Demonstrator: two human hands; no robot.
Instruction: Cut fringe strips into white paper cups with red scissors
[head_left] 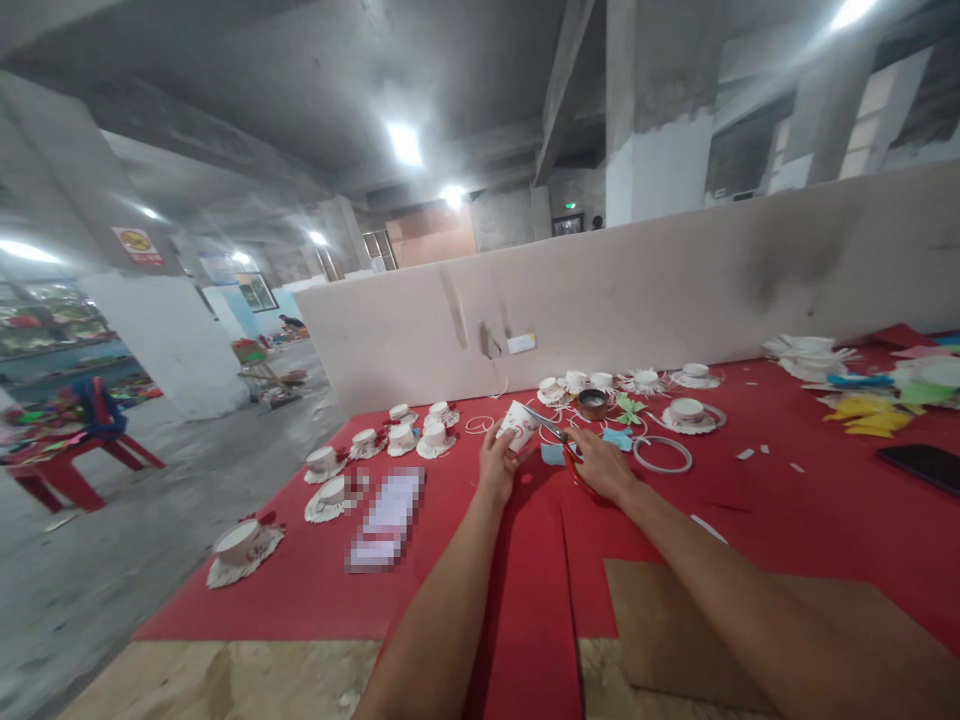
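My left hand [496, 467] is closed round a white paper cup [517, 424] with a red print, held tilted above the red-covered table. My right hand [600, 462] grips a pair of scissors [571, 462] with red handles. Their metal blades reach to the cup's upper right edge; whether they bite into the paper is too small to tell. Just behind and right of the hands lie light blue paper pieces [617, 438], a green paper shape [630, 407], a round dark tin [592, 402] and a white ring [663, 454].
Several small white paper hats [320, 462] stand along the table's left side, others along the back. A blurred-out sheet [387, 520] lies left of my arms. Yellow paper [870, 415] and a dark phone [926, 467] are at right. Brown cardboard [697, 625] lies in front; a pale partition [630, 290] rises behind.
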